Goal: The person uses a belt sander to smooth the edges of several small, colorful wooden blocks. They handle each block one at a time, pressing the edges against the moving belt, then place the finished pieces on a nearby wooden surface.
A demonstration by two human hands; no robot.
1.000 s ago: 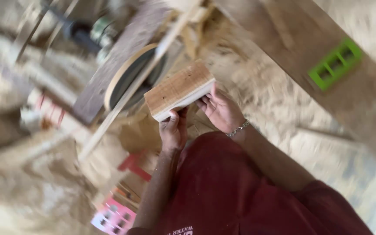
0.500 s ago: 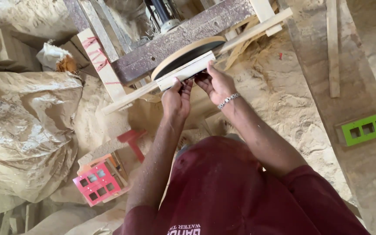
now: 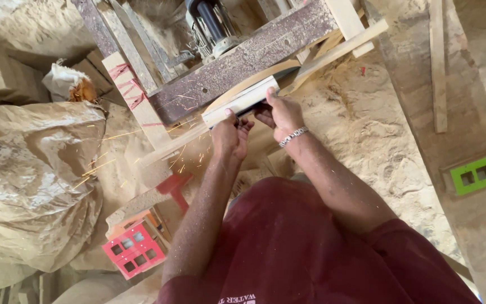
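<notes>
Both hands [image 3: 257, 126] forward, fingers [image 3: 233, 117] curled.

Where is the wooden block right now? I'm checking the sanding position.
In the head view, upper centre: the wooden block is held by both hands against the sanding disc.

A metal machine frame [image 3: 243, 56] blocks the upper centre; a large sack [image 3: 29, 186] fills the left. Sawdust-covered floor [image 3: 378, 141] at centre right lies open.

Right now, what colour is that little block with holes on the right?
Bright green, seen in the head view.
</notes>
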